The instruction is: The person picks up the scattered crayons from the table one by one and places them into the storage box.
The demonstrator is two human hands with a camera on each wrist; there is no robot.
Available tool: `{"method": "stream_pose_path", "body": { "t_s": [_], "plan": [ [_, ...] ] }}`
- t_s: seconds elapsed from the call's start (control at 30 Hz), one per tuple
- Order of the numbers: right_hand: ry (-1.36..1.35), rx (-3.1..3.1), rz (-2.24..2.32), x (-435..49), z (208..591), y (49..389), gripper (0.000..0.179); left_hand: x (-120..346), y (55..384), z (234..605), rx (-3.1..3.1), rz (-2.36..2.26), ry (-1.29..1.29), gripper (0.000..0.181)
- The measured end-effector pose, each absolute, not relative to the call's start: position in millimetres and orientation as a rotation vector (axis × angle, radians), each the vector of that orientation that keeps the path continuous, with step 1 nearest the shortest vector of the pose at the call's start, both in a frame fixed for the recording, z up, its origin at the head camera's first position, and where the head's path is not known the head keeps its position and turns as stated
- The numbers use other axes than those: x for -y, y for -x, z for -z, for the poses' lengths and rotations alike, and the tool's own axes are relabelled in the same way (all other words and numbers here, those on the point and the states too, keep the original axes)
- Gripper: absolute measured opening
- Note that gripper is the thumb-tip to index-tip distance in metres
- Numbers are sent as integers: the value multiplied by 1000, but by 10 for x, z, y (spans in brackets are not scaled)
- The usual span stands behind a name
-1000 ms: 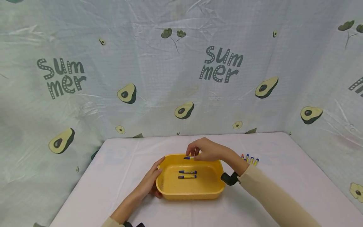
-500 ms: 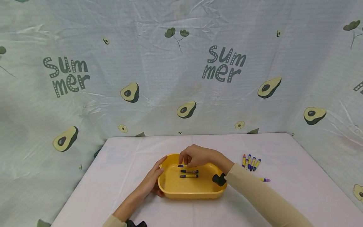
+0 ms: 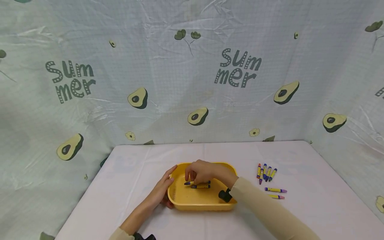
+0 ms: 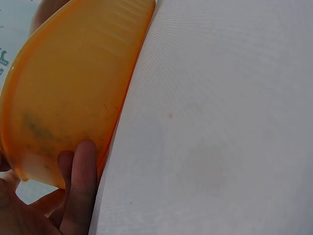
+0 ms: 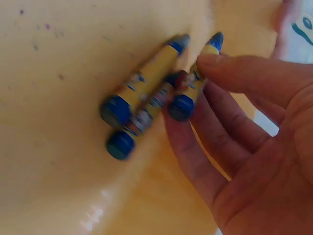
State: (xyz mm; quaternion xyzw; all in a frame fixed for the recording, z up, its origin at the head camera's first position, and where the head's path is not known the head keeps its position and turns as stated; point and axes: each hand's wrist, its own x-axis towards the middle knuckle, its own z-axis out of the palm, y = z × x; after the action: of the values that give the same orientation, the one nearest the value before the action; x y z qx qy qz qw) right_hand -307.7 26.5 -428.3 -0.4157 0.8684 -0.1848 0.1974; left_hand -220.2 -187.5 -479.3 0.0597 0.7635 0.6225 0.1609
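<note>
A yellow plastic tray [image 3: 204,207] sits on the table. My left hand [image 3: 162,190] grips its left end, with fingers [image 4: 84,181] against the outer wall. Over the tray's inside, my right hand [image 3: 204,171] pinches a crayon [image 5: 196,76] with a dark blue tip between thumb and fingers. Beside that crayon, two more lie side by side on the tray floor: a yellow-wrapped crayon [image 5: 146,76] and a second crayon [image 5: 149,111], both with blue ends. In the head view the right hand partly hides the held crayon and one of the lying ones.
Right of the tray, a cluster of several crayons [image 3: 268,172] lies on the white-covered table [image 3: 144,166]. Nearer, a purple-tipped crayon [image 3: 275,190] and a pink-tipped crayon [image 3: 277,197] lie apart, the latter partly behind the right sleeve. A patterned curtain [image 3: 168,83] hangs behind.
My right hand has moved down and toward me with the crayon, from the tray's far rim to beside the lying crayons. The left hand keeps its hold on the tray.
</note>
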Motion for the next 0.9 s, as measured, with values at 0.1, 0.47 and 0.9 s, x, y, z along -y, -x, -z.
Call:
{"method": "stream_pose_path", "body": {
  "t_s": [0.1,0.47,0.9],
  "plan": [
    [1162,-2456,534,-240,4348,3062,21,1872,2203,4801,-2170,-1780,-186,47],
    [1181,-2485,541,-227,4409,3040,19,1864,2206,4787,-2173,-1794,-171,46],
    [1187,-2504,447,-208,4388,3045,19,1858,2212,4779,-2173,-1798,-168,46]
  ]
}}
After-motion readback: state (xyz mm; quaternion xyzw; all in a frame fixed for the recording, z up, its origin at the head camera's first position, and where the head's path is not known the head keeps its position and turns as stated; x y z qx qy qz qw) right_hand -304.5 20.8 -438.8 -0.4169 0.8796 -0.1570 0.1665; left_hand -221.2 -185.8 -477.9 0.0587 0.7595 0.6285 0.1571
